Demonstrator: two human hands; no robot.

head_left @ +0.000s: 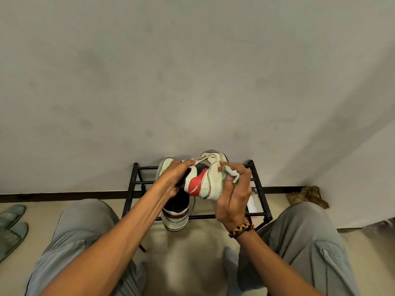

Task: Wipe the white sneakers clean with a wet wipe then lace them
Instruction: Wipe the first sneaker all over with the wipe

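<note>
a: where is the held sneaker [205, 180]?

b: raised above the black shoe rack [259, 189], turned on its side, white upper with red and black panels toward the camera. the left hand [177, 178] grips it at the collar end, fingers curled over the top edge. judged purpose: to steady the shoe and present its side panel for wiping.

a: and the wet wipe [229, 175]?

b: bunched and pinched in the right hand [233, 197], pressed against the white side of the shoe. bunching likely gives a firmer rubbing pad (wiping appears under way; lacing not yet done).

a: second sneaker [176, 214]?

b: below the first, resting on the rack, heel toward the person. a loose lace [193, 202] hangs near it.

a: surroundings?

b: the rack stands against a plain, stained wall [192, 71] on a pale floor [186, 263]. green slippers [11, 229] lie at far left, a crumpled cloth [307, 196] at right by the corner. the person's knees in grey trousers [307, 242] flank the rack.
</note>
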